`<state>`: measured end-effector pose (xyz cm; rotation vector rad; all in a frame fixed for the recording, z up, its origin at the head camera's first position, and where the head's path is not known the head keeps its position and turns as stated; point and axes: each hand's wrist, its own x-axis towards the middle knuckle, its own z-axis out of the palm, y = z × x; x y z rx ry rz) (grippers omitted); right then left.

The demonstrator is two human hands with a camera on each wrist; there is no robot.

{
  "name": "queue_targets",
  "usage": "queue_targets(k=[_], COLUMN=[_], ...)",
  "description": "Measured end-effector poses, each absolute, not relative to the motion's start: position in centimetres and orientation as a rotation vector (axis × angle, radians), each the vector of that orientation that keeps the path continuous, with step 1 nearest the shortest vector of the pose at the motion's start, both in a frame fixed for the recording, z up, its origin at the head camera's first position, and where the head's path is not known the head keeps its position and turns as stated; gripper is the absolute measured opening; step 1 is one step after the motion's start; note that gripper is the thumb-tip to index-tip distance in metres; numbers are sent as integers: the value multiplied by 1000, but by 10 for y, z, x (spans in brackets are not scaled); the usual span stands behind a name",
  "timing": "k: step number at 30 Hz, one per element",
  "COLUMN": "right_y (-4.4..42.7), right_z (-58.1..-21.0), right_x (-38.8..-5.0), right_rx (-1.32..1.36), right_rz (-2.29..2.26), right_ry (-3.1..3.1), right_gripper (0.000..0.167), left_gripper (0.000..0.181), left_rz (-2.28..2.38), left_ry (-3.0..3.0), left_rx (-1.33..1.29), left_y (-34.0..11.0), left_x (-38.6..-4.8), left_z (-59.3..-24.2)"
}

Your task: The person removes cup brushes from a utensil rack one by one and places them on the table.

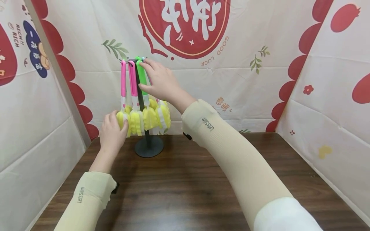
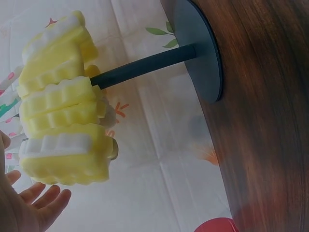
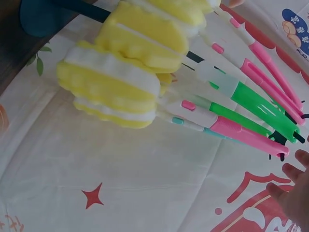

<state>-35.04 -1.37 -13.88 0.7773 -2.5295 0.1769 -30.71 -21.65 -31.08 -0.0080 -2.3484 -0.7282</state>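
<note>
Several sponge brushes with yellow-and-white heads (image 1: 137,122) hang from a black stand (image 1: 148,149). Their handles are pink, like the leftmost handle (image 1: 123,78), and green, like the green handle (image 1: 141,77); a blue-green handle (image 3: 217,134) shows in the right wrist view. My left hand (image 1: 111,131) is beside the leftmost sponge head, fingers spread; in the left wrist view the fingers (image 2: 53,205) lie just below the nearest sponge head (image 2: 63,157). At the stand's top, my right hand (image 1: 162,81) reaches across near the green handle, fingers extended. The right wrist view shows its fingertips (image 3: 289,171) apart from the hooks.
The stand's round base sits toward the back left of a dark wooden table (image 1: 185,183). Printed cloth (image 1: 231,77) hangs behind the table, with cloth panels at the left (image 1: 37,128) and right (image 1: 326,115).
</note>
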Motion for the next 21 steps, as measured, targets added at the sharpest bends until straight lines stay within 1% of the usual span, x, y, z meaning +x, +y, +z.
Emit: queue_targets(k=[6,13,17,21], right_y=[-21,-26,-28,-28], right_z=[-135,-127,-120,-113], right_x=[-358,-367,-370,-373], right_rx=[766,761,764,767], right_rz=[194,124,95,56], right_ry=[-2578,-2644,-2662,-2646], right_gripper=[76,78,77,70], left_gripper=[55,61,68,73], left_rz=[-756,-753,-773,-790], left_ry=[-2362,-2402,-2437,-2460], left_rx=[-11,18,26,27], left_y=[-216,-219,-221,-223], left_x=[-309,-309,-310,-312], left_z=[-314,-317,-318,-320])
